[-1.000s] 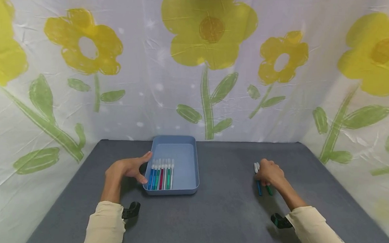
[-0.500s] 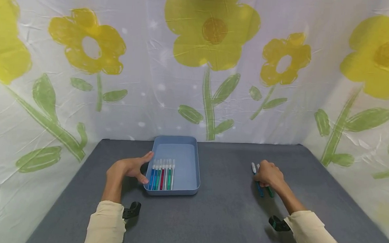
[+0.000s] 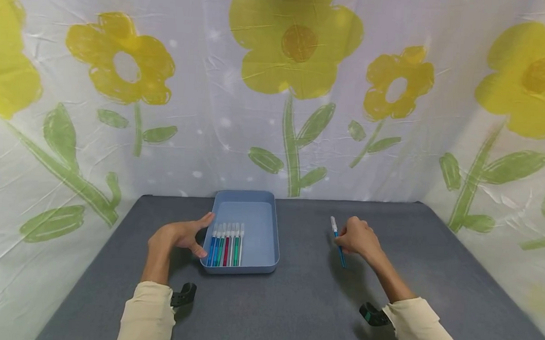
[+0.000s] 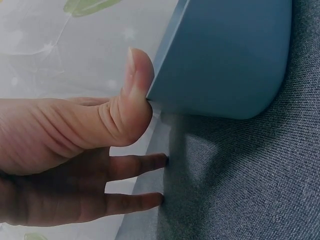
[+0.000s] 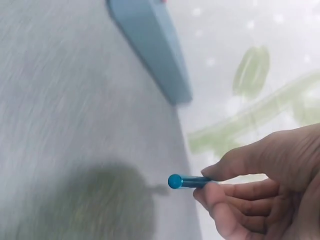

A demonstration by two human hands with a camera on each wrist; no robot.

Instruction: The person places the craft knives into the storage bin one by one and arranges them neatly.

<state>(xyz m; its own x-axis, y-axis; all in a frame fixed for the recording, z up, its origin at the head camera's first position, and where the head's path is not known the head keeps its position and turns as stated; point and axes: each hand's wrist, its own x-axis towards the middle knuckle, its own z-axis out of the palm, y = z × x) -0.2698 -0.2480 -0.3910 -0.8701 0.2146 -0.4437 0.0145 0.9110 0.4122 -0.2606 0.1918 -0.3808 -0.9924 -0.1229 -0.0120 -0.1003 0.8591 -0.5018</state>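
Note:
My right hand (image 3: 358, 237) pinches a slim blue pen (image 3: 341, 254) with a whitish cap end, between thumb and fingers. In the right wrist view the pen's round blue end (image 5: 175, 181) points away from the fingertips, over its shadow. My left hand (image 3: 183, 235) rests at the left side of a shallow blue tray (image 3: 260, 230), thumb and index finger spread along the rim. The left wrist view shows the thumb (image 4: 136, 100) against the tray's edge and other fingers extended below. Inside the tray, several similar pens (image 3: 226, 249) in blue, green, red and clear lie side by side.
A dark grey table (image 3: 289, 302) carries the tray near its back edge. Behind it hangs a white curtain (image 3: 203, 86) printed with yellow flowers. Both wrists wear dark bands, such as the right one (image 3: 373, 314).
The right hand has moved left and slightly up with the blue pen. The green pen seen beside it earlier no longer shows. Left hand and tray have stayed put.

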